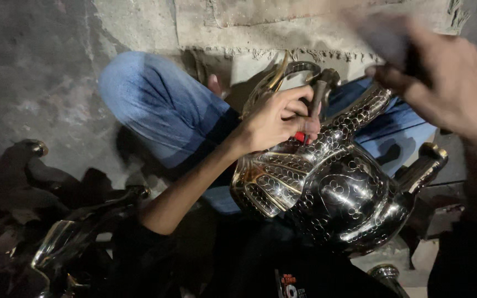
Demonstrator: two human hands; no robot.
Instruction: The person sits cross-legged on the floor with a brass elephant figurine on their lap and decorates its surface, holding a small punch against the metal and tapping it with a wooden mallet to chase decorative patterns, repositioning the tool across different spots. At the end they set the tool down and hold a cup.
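Against the ornate metal bird figure (327,187), left hand (274,118) grips a chisel-like tool (316,102); blurred right hand (443,77) clenches something dark; engraving looks largely done.

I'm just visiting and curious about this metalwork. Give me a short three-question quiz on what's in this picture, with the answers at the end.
1. True or false: the left hand holds a thin metal tool against the shiny patterned metal figure.
2. Which hand is blurred in the picture?
A. the left hand
B. the right hand
C. neither
3. Fill in: the figure rests on the person's lap, near a knee in ____ jeans.

Key
1. True: the fingers wrap around the tool, its tip set on the figure's neck.
2. B: it is raised at the upper right, gripping something dark and too blurred to identify.
3. Blue.
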